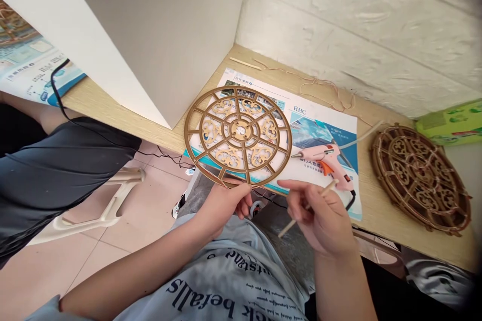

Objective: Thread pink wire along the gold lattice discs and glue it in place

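A round, gold-brown openwork disc lies on printed sheets at the table's front edge, its near rim jutting over my lap. My left hand is closed at that near rim, thumb against the fingers, with a thin wire beside it. My right hand holds a thin wooden stick slanting through its curled fingers, the index finger pointing toward the disc. A pink glue gun with an orange trigger lies on the sheets right of the disc, its nozzle near the rim.
A stack of similar brown discs sits at the right, by a green box. Loose thin wire runs along the wall. A white partition stands at the left, with another person's dark-clothed leg and a stool below.
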Available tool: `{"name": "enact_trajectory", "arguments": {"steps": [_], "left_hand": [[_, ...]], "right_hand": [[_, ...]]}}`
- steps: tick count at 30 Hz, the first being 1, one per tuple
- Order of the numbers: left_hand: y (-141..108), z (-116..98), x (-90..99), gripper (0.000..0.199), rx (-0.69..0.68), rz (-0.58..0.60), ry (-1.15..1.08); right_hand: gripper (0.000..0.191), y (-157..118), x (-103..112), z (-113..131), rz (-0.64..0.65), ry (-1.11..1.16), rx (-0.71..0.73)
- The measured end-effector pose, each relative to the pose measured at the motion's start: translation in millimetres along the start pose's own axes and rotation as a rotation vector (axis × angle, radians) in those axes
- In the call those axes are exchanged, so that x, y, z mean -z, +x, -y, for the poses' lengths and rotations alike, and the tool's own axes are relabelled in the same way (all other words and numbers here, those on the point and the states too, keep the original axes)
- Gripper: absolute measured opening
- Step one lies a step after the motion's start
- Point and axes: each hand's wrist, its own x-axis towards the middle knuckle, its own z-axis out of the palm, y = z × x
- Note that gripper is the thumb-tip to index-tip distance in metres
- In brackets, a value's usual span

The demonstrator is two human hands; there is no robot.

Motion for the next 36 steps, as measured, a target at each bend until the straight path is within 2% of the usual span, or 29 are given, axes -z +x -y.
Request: {"name": "enact_trajectory", "arguments": {"steps": [3,7,9,12,14,16,18,23,28,31,36], "left_hand": [[1,1,1.5,0.031,0.005,-0.001,0.007],[2,1,2.2,0.029,0.011,-0.002,0.007],[2,1,1.7,0.029,0.012,-0.005,0.009],[1,1,0.8,0.03,0.008,-0.013,0.012],[1,0,0.5,0.031,0.002,-0.018,0.017],[2,0,0.5,0.031,-0.002,-0.021,0.024],[2,-1,0.7,0.032,0.0,-0.022,0.033],[1,-2,-0.3,0.034,-0.001,-0.016,0.044],[1,-3,-0.9,0.035,-0.01,-0.008,0.025],[1,-3,-0.2,0.032,-0.017,-0.005,0.021],[0,-3,-1.0,0.032,-0.022,-0.008,0.02]], "right_hand": [[0.043,-15,3,2,0.054,0.185,-0.067],[0.045,-26,18,11,0.122,0.179,-0.118],[0.048,-25,23,14,0.117,0.15,-0.032],[0.022,-14,28,15,0.042,0.169,0.131],[0.038,-3,27,15,0.053,0.198,0.151],[0.035,8,22,13,0.077,0.202,0.15],[0.018,16,13,12,0.066,0.15,0.167],[0.022,27,-7,-2,0.05,-0.223,0.295],[0.012,31,-8,-19,0.038,-0.394,0.325],[0.01,31,-9,-19,0.049,-0.493,0.406],[0.011,32,-12,-14,0.114,-0.542,0.454]]}}
